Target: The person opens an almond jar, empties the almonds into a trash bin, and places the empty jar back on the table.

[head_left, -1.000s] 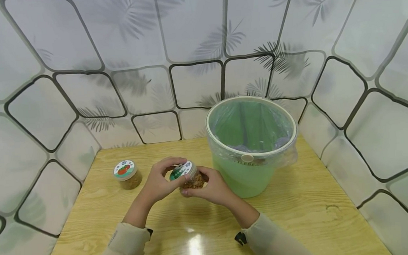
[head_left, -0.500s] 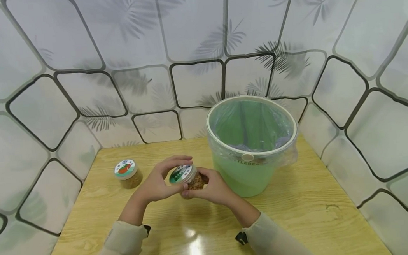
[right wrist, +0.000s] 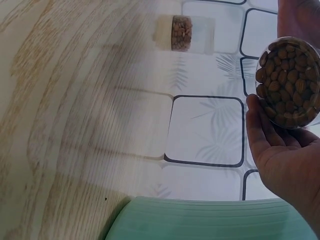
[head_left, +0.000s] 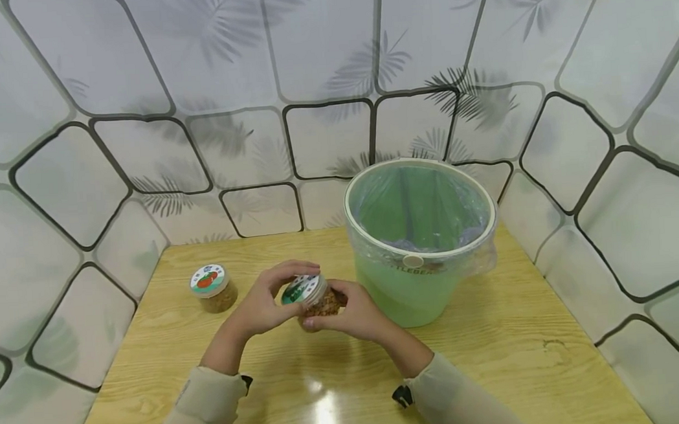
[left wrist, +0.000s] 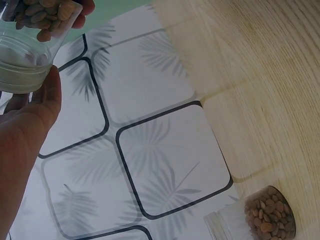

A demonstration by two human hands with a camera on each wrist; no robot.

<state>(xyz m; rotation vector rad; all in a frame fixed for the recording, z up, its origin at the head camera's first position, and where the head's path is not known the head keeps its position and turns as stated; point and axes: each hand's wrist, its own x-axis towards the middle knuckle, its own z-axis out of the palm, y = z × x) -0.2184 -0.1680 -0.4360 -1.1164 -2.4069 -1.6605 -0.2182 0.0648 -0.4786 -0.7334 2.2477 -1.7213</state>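
Note:
A clear plastic jar [head_left: 325, 302] of brown almonds is held tilted over the table, its lid toward the left. My left hand [head_left: 263, 302] grips the lid [head_left: 301, 289], which has a white and green label, with thumb and fingers at its edge. The right hand [head_left: 358, 311] holds the jar's body from the other side. In the right wrist view the jar's round bottom shows almonds [right wrist: 289, 82] packed against it, with the fingers of the right hand [right wrist: 285, 155] beneath. The left wrist view shows the left hand's fingers [left wrist: 47, 95] at the lid's rim.
A second jar [head_left: 219, 298] of almonds, its lid showing a red picture, stands upright at the table's left. To the right stands a green bucket [head_left: 405, 292] with a clear plastic liner over its rim. Patterned panels [head_left: 329, 141] enclose the wooden table [head_left: 500, 364].
My left thumb has drawn back from the lid's top to its near edge, and the lid's label has turned a little. The right hand and the jar's body stay nearly in place.

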